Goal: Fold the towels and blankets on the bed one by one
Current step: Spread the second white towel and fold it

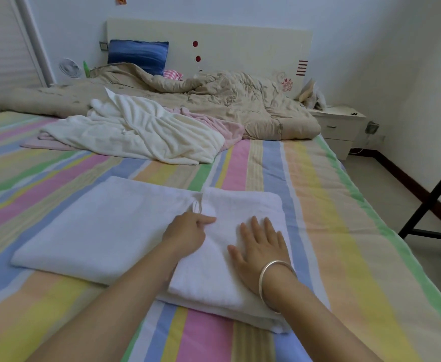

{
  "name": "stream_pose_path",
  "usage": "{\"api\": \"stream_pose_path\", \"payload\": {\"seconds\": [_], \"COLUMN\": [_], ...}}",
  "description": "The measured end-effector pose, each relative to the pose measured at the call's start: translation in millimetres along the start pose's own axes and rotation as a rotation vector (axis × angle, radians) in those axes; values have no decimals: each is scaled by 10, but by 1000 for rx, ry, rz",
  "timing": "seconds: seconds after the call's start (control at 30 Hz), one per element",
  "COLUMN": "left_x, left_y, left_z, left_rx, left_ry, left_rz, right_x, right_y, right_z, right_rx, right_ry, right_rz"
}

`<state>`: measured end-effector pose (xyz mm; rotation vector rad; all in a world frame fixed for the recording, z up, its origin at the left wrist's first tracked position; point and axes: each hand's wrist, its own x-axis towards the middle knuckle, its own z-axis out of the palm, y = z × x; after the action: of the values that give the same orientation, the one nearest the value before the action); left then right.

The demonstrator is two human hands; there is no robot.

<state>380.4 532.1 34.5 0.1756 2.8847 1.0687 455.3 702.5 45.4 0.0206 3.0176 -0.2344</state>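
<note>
White towel (104, 231): left hand (185, 231) pinches the folded flap, right hand (261, 246) lies spread beside it; a slack pinch could skew the fold.

White towel (104, 231) under left grip (188, 232) and right grip (259, 246): terry cloth, matt, nubby. Bracelet (274, 273) behind right grip: metal, polished. Striped sheet (331, 205) around grips: woven cloth, matt. Cream blanket (141, 134) beyond grips: plush fleece, ribbed. Quilt (240, 100) farther beyond: stitched cloth, faint sheen. Blue pillow (138, 54) farthest: satiny.

striped bed (279, 165), white towel (96, 231), cream blanket (135, 134), beige quilt (240, 100)
</note>
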Motion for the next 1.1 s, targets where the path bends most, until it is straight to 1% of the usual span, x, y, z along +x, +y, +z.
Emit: {"api": "stream_pose_path", "payload": {"seconds": [0.07, 0.17, 0.27, 0.33, 0.4, 0.47, 0.53, 0.6, 0.63, 0.7, 0.77, 0.87, 0.93, 1.03, 1.1], "left_x": [-41, -59, -130, -214, -380, -612, -890, -1133, -1220, -1313, -1334, -1245, -1167, -1029, -907], "left_y": [-116, -159, -223, -311, -427, -591, -768, -958, -1041, -1182, -1277, -1279, -1226, -1178, -1132], "left_z": [34, 29, -130, -274, -422, -542, -656, -800, -884, -1011, -1072, -1073, -1064, -1031, -1048], "left_rx": [-42, -58, -235, -375, -580, -803, -946, -978, -983, -1037, -1139, -1442, -1585, -1724, -1750], "left_ry": [19, 6, 44, 116, 200, 227, 169, 88, 60, 56, 120, 265, 361, 408, 410], "left_rz": [34, 94, 64, -39, -187, -337, -451, -560, -617, -702, -721, -719, -716, -687, -636], "right_x": [58, 89, 61, 65, 75, 30, -104, -210, -209, -158, -125, -122, -139, -152, -147], "right_y": [-73, -52, -36, -60, -164, -376, -658, -884, -932, -950, -958, -960, -953, -926, -909], "right_z": [60, 110, 153, 141, 113, 118, 199, 343, 412, 482, 493, 500, 498, 496, 495], "right_rx": [-37, -36, -49, -65, -86, -55, -6, -14, -28, -39, -51, -57, -46, -17, 4], "right_ry": [-38, -73, -67, -58, -18, 25, 40, 39, 43, 66, 68, 67, 63, 70, 67], "right_rz": [9, 36, 48, 69, 99, 87, -16, -105, -109, -77, -67, -66, -62, -63, -58]}}
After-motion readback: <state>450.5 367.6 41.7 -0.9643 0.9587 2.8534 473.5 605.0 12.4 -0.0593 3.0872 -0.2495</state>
